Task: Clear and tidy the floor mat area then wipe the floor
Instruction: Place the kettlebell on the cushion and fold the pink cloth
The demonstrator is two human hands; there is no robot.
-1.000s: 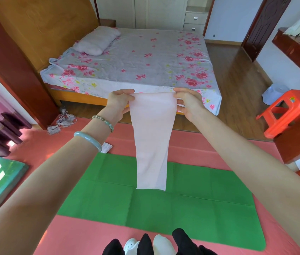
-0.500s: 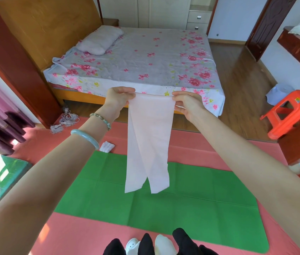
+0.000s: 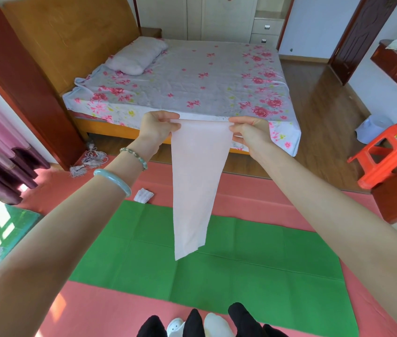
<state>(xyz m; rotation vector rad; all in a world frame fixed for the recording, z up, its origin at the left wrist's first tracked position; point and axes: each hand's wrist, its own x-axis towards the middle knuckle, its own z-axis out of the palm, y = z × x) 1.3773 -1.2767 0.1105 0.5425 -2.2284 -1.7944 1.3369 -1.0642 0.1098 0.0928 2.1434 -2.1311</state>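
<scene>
The left hand (image 3: 157, 125) pinches the cloth's (image 3: 197, 181) top left corner; the right hand (image 3: 251, 133) pinches its top right corner; the pale pink cloth hangs in the air between them, narrowing toward a slanted lower end above the green mat (image 3: 253, 268); the green mat lies flat on a pink mat (image 3: 100, 310); a small white rag (image 3: 143, 195) lies on the pink mat at the green mat's far left corner.

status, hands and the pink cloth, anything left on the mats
Left hand and right hand each pinch a top corner of the pink cloth. Cloth hangs free above the green mat. Small white item lies on the red mat beside it.
</scene>
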